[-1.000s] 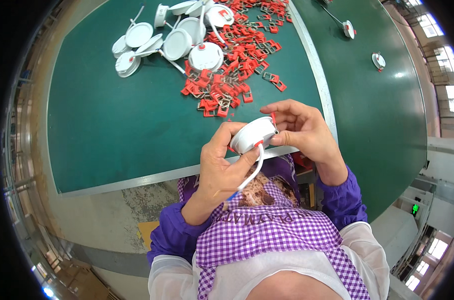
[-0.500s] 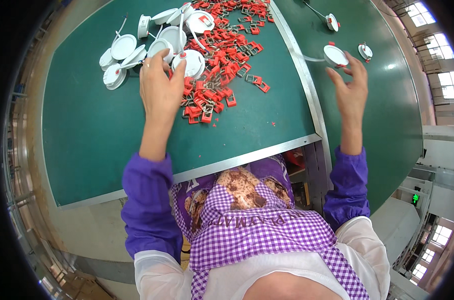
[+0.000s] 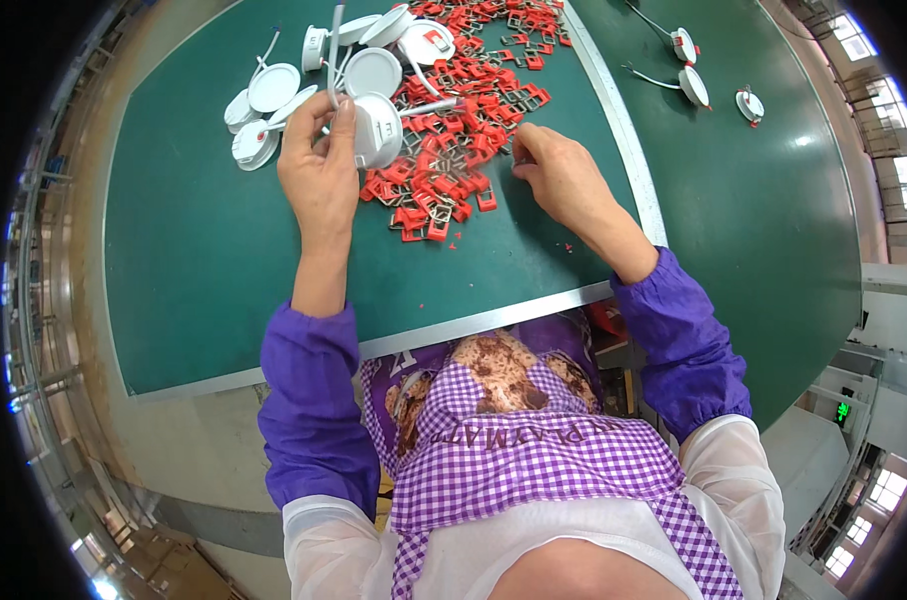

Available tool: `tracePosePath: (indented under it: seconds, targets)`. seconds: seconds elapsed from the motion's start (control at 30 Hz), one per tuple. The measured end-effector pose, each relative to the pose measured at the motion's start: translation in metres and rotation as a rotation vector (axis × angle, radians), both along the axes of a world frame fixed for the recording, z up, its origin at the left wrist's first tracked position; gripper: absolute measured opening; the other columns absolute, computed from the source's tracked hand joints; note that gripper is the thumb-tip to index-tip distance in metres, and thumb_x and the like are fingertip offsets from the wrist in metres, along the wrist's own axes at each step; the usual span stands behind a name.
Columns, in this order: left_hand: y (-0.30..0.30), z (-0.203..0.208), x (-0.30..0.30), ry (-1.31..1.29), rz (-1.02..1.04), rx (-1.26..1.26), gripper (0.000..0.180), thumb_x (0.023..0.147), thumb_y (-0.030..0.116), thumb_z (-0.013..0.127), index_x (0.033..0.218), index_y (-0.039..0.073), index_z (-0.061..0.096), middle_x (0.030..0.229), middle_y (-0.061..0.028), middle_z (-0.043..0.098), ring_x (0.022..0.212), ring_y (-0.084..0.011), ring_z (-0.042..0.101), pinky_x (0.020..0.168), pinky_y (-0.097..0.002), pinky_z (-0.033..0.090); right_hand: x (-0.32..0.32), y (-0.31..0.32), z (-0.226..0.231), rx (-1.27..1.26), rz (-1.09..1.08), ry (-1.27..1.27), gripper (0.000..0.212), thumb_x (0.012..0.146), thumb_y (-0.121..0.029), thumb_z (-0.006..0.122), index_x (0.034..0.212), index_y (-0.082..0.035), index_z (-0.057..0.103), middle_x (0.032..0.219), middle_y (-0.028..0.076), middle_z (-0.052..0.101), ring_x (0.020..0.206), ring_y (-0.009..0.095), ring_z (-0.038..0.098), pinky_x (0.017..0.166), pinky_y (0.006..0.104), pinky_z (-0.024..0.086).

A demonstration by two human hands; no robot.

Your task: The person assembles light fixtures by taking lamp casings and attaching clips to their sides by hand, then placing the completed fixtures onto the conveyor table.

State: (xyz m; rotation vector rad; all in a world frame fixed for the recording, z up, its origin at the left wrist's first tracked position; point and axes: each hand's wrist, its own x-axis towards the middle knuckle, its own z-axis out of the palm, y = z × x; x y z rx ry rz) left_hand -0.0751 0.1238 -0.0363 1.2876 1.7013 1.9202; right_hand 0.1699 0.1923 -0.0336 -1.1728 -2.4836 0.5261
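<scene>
Between the thumb and fingers of my left hand is a white round downlight, tipped up on edge with its cable sticking out. My right hand hovers beside the heap of red plastic clips with metal wire springs, its fingers curled together. Whatever those fingertips hold, if anything, is hidden. Behind my left hand lie several more white downlights, stacked loosely with their cables crossing.
A green tabletop with a metal front edge lies below my hands. A metal strip divides it from a second green table at the right, where downlights with red clips rest.
My right hand let go of a downlight on the right table and came left to the clips. My left hand picked up a downlight from the pile.
</scene>
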Motion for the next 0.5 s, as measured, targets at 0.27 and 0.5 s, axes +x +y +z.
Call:
tracePosePath:
  seconds: [0.27, 0.5]
  targets:
    - [-0.017, 0.038, -0.009, -0.689, -0.084, 0.248, 0.019, 0.101, 0.022, 0.054, 0.111, 0.006, 0.055, 0.113, -0.0142, 0.066, 0.100, -0.0208, 0.064, 0.086, -0.0352, 0.053, -0.015, -0.030, 0.030, -0.348, -0.082, 0.531, 0.013, 0.092, -0.002, 0.062, 0.105, 0.001, 0.063, 0.086, 0.005, 0.067, 0.079, 0.010, 0.065, 0.066, 0.0250, 0.050]
    - [-0.025, 0.040, -0.014, -1.104, -0.280, 0.213, 0.022, 0.100, 0.024, 0.056, 0.114, 0.007, 0.053, 0.116, -0.0102, 0.063, 0.106, -0.0225, 0.061, 0.087, -0.0419, 0.053, -0.019, -0.040, 0.042, -0.472, -0.163, 0.678, 0.010, 0.091, -0.006, 0.066, 0.098, 0.001, 0.064, 0.082, 0.003, 0.068, 0.073, 0.009, 0.065, 0.065, 0.0239, 0.054]
